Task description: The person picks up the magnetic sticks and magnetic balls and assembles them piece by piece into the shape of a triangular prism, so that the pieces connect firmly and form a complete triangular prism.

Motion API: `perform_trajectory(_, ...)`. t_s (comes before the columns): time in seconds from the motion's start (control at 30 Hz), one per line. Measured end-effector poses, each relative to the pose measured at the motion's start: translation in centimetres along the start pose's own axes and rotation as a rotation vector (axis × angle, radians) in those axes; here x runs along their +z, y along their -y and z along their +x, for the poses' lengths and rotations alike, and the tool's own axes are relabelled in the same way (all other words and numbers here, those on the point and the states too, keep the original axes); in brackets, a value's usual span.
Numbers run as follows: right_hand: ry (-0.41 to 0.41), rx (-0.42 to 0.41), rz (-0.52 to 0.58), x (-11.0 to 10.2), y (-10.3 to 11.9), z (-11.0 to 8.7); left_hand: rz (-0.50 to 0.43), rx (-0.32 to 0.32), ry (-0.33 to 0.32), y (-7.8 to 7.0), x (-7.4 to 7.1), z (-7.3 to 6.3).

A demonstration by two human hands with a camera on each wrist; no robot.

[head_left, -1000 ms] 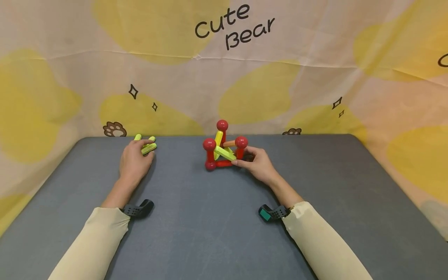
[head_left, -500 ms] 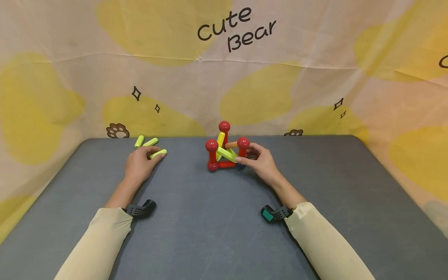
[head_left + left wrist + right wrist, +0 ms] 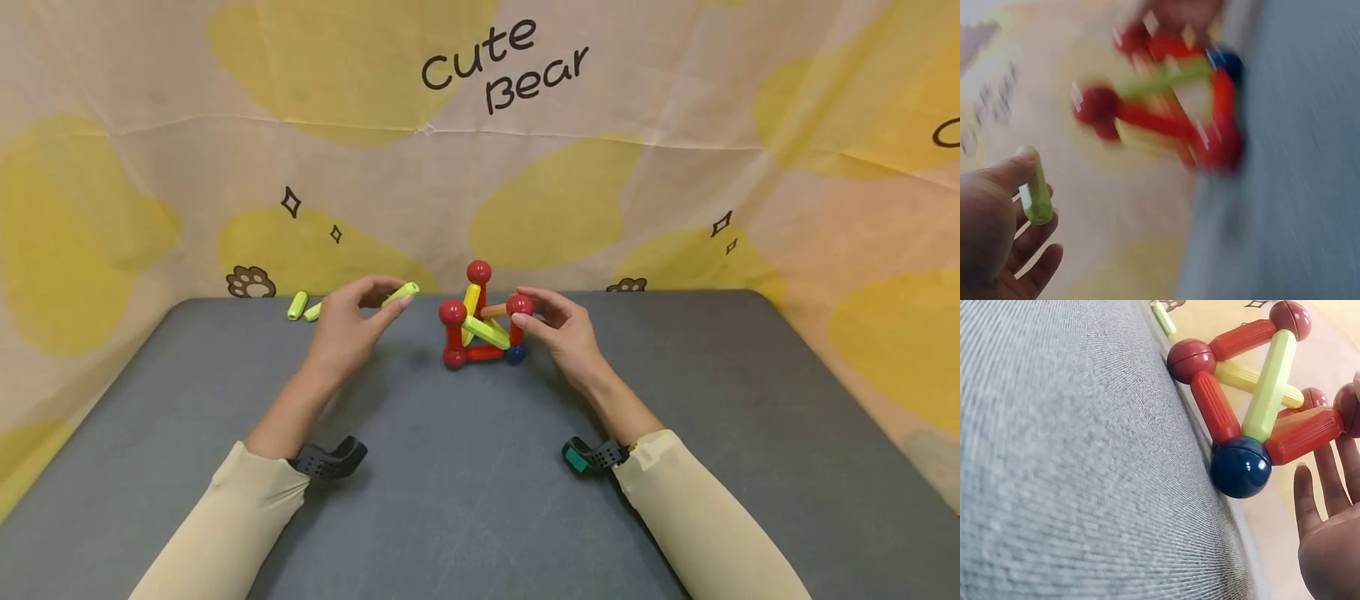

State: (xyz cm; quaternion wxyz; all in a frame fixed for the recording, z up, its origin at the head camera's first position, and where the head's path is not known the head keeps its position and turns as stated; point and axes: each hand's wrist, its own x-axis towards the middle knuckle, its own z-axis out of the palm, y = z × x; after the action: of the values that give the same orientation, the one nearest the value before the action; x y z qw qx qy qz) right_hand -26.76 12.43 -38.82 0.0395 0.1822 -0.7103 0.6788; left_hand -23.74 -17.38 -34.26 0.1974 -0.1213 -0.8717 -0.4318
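My left hand (image 3: 347, 329) pinches a lime-green magnetic rod (image 3: 401, 293) between thumb and fingers, raised above the table and left of the structure. In the left wrist view the rod (image 3: 1036, 190) is sharp while the structure is blurred. That structure is a frame of red balls, a blue ball (image 3: 1241, 467) at a lower corner, and red, yellow, orange and lime rods. A lime rod (image 3: 1270, 387) slants across its near side, from the blue ball up to a red ball. My right hand (image 3: 566, 340) holds the upper right red ball (image 3: 520, 306) between thumb and fingers.
Two more lime rods (image 3: 297, 306) lie at the table's back left, one partly hidden by my left hand. A grey table (image 3: 450, 483) spreads in front, and a patterned cloth (image 3: 360, 192) hangs behind its back edge.
My left hand has picked up one lime rod from the back left and carried it right toward the structure. My right thumb has moved from the lower right corner up to the upper red ball.
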Motion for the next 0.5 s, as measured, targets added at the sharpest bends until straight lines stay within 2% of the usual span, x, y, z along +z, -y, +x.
perform_trajectory(0.1, -0.017, 0.013, -0.004, 0.0, 0.0, 0.0, -0.064, 0.084, 0.050, -2.7, 1.1, 0.6)
perform_trajectory(0.23, -0.017, 0.015, -0.006, 0.2, -0.2, 0.1, -0.086, 0.181, 0.146, -4.6, 2.7, 1.5)
perform_trajectory(0.33, -0.016, 0.021, 0.004, 0.0, -0.4, 0.0, -0.073, 0.253, 0.201, -5.0, 4.0, 1.9)
perform_trajectory(0.5, -0.012, 0.023, 0.020, -0.1, -0.4, 0.0, -0.003, 0.329, 0.221, -5.0, 5.1, 1.9)
